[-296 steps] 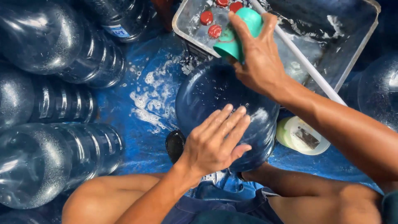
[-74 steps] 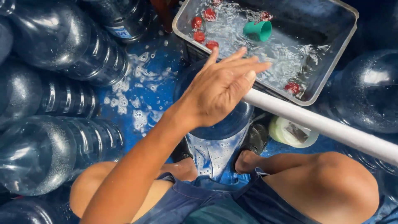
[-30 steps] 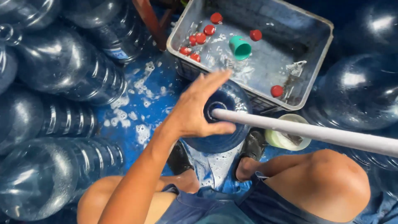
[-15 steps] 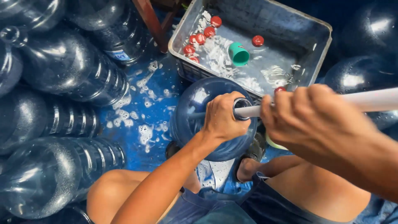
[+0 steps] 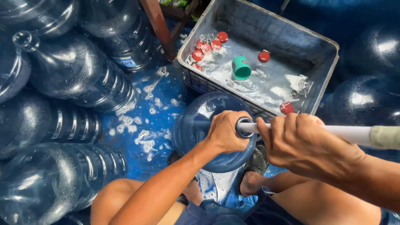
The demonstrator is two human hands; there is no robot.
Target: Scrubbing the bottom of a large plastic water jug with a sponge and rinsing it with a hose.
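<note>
Right hand (image 5: 308,143) gripped a white pipe (image 5: 346,134) entering the neck of a blue water jug (image 5: 200,125); left hand (image 5: 227,131) clasped that neck. At 12 o'clock beyond, a grey crate (image 5: 266,25) held soapy water, red caps (image 5: 207,45) and a teal cup (image 5: 241,68).

Large blue water bottle (image 5: 196,133): translucent, upright near centre, soapy, mouth upward. White pipe (image 5: 346,134): long, near level, entering from right, its end at the bottle's mouth.
</note>
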